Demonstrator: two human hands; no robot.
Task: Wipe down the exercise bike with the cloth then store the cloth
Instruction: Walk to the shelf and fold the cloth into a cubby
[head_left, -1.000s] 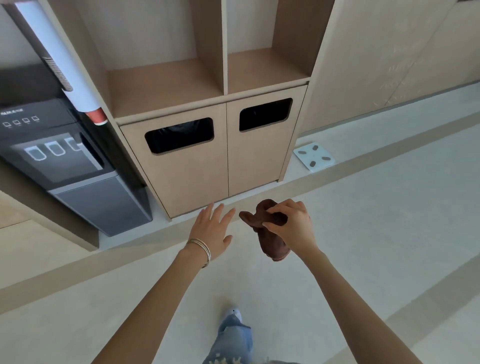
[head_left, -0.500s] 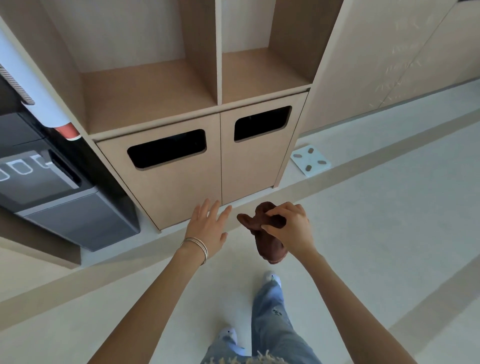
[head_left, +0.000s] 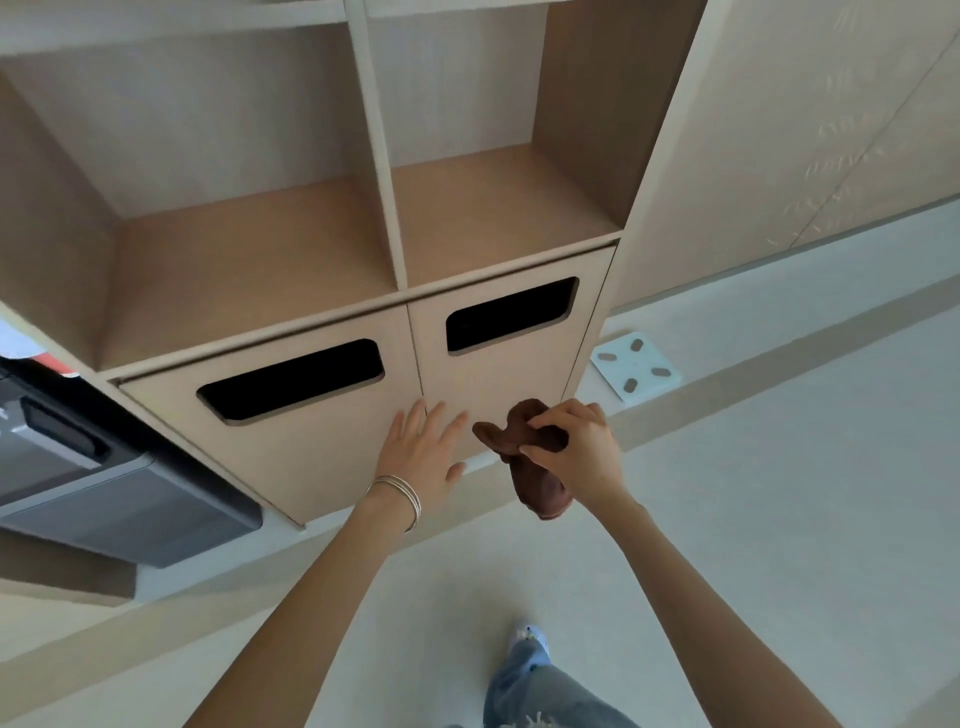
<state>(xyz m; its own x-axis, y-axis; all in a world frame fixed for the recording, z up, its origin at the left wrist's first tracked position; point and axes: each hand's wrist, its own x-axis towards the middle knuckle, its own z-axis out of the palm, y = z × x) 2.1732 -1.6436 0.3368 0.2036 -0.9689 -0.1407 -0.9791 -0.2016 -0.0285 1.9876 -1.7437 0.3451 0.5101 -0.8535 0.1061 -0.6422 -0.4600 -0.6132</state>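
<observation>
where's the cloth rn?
Head view, centre-right: the brown cloth hangs bunched in the right hand, in front of the cabinet's right door, beside the open left hand.

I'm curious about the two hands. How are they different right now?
The left hand is open and flat with its fingers spread, holding nothing; the right hand is curled, pinching a brown cloth. The left wrist wears thin bracelets; the right wrist is bare. Both reach toward the cabinet doors.

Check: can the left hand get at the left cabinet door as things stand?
Probably yes. The left hand is open and empty, fingers spread just in front of the left door near the seam, with nothing between. The cloth is in the right hand, off to the side.
</observation>
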